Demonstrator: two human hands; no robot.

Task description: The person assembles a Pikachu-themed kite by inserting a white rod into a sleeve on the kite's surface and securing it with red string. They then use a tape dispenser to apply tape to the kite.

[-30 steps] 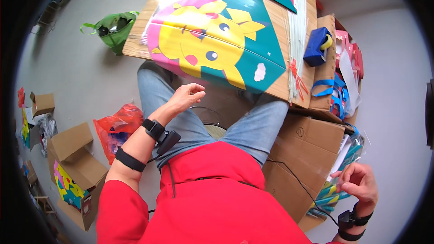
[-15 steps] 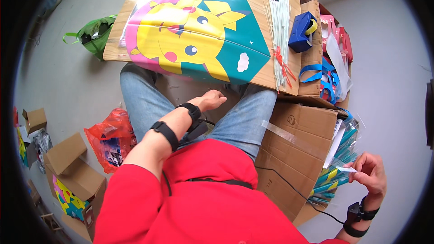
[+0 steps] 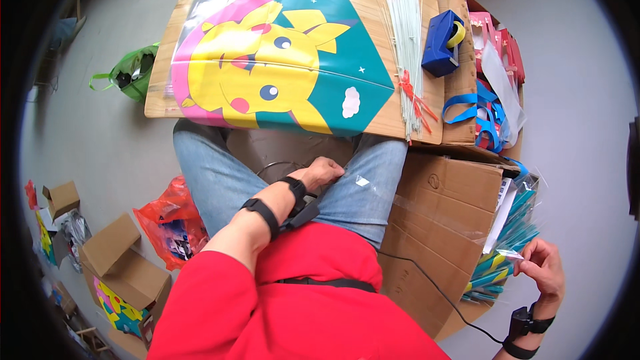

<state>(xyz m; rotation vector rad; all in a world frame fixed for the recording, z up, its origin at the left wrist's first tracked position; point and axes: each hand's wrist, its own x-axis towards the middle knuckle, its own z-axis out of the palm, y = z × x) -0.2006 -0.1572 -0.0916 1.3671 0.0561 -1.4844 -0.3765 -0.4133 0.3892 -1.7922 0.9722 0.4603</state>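
Observation:
My left hand (image 3: 325, 171) is over my lap beside the right thigh, fingertips closed together. Whatever may be between them is too small to make out. A small, shiny whitish patch (image 3: 362, 181) shows on the jeans just right of it. Out to the right, my right hand (image 3: 541, 267) pinches the edge of a clear plastic sleeve (image 3: 511, 255) between thumb and fingers. Below that hand, clear-wrapped teal and yellow rolls (image 3: 490, 272) stick out of a cardboard box (image 3: 437, 233). A printed sheet (image 3: 267, 67) with a yellow cartoon figure on pink and teal lies on the wooden table (image 3: 160, 97).
Thin white rods (image 3: 405, 20) with red ties lie on the table's right side, near a blue tape dispenser (image 3: 442, 43). An open box (image 3: 460, 107) holds red items and blue straps. On the left floor are a green bag (image 3: 133, 73), red plastic bag (image 3: 172, 217) and open carton (image 3: 123, 260).
My left hand has moved slightly right and down, closer to the right thigh. The shiny patch now shows there. My right hand keeps its pinch on the plastic. The whole view has shifted slightly.

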